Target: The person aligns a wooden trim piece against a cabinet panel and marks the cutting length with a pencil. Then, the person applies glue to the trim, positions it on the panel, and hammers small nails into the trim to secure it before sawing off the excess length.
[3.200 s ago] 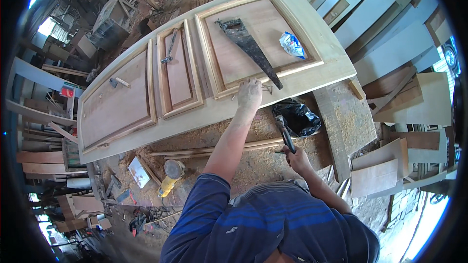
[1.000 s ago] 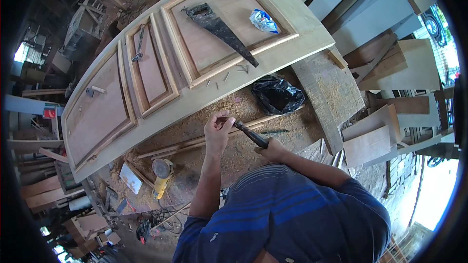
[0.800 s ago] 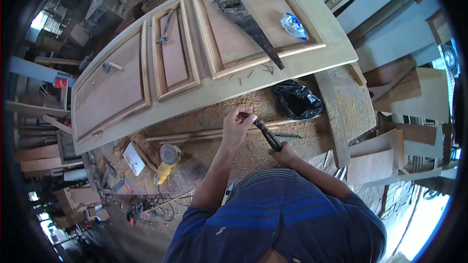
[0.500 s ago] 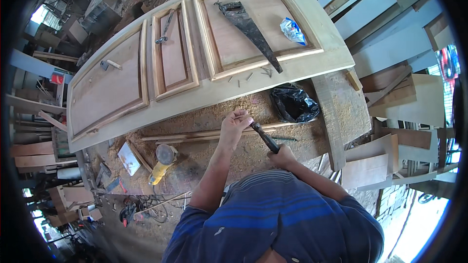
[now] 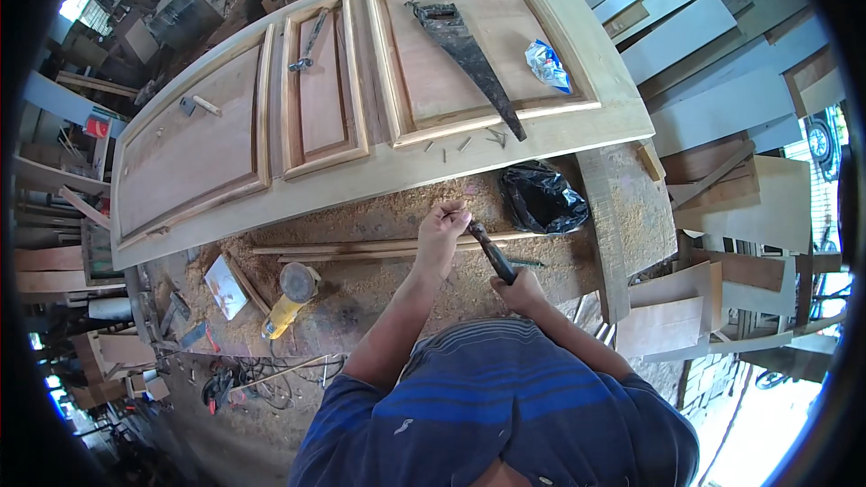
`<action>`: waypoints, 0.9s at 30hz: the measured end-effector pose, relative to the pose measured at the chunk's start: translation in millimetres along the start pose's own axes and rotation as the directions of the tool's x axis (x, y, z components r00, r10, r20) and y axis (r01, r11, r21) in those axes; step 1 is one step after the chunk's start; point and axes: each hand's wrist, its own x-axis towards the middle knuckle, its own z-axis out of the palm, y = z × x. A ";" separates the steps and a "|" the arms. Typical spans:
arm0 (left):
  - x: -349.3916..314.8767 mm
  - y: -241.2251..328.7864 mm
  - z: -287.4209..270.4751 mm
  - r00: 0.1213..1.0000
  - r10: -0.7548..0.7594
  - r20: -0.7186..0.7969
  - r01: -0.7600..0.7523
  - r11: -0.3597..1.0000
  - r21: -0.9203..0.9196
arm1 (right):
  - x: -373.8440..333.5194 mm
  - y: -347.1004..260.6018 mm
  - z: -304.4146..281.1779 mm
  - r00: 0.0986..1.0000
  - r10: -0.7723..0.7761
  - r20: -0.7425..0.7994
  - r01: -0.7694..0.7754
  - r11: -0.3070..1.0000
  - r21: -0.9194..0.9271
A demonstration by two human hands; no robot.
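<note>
In front of my chest, my right hand (image 5: 521,294) is closed around the near end of a dark, slim hand tool (image 5: 492,252); its exact kind does not show. My left hand (image 5: 442,233) is at the tool's far end, thumb and fingers pinched together. Whatever is between those fingertips is too small to make out. Just past both hands, a black plastic bag (image 5: 541,198) stands with its mouth spread. A panelled wooden door (image 5: 397,167) lies beyond, carrying a handsaw (image 5: 469,59), several small metal pieces (image 5: 465,143) and a crumpled blue-and-white packet (image 5: 547,67).
A hammer (image 5: 307,45) and a small wood-handled tool (image 5: 200,106) rest on the door's panels. Thin wooden strips (image 5: 352,250) lie across the sawdust-covered bench (image 5: 370,293). At its left is a yellow power tool (image 5: 290,298). Boards (image 5: 722,99) lean on the right.
The view has shifted slightly. Both hands keep nearly the same pose on the dark tool, with the left fingertips still pinched at its far end.
</note>
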 end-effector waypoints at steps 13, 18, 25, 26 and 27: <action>3.7 3.4 17.5 0.961 0.274 0.037 -0.276 0.958 0.080 | 2.8 -18.1 -11.0 0.993 0.007 0.116 -0.012 0.999 0.044; 1.8 33.6 22.8 0.975 0.188 0.115 -0.186 0.982 -0.027 | 4.7 -6.3 -21.8 0.942 -0.307 0.134 0.221 0.870 0.442; -14.8 58.6 35.8 0.935 0.318 0.156 -0.333 0.940 0.080 | -6.7 -15.3 -41.3 0.863 -0.449 0.230 0.280 0.806 0.521; -15.7 59.4 36.5 0.935 0.317 0.159 -0.332 0.939 0.083 | -7.0 -14.0 -41.6 0.863 -0.449 0.229 0.280 0.805 0.524; -16.5 59.9 37.2 0.930 0.326 0.170 -0.345 0.933 0.101 | -7.3 -12.4 -41.9 0.855 -0.467 0.226 0.291 0.793 0.535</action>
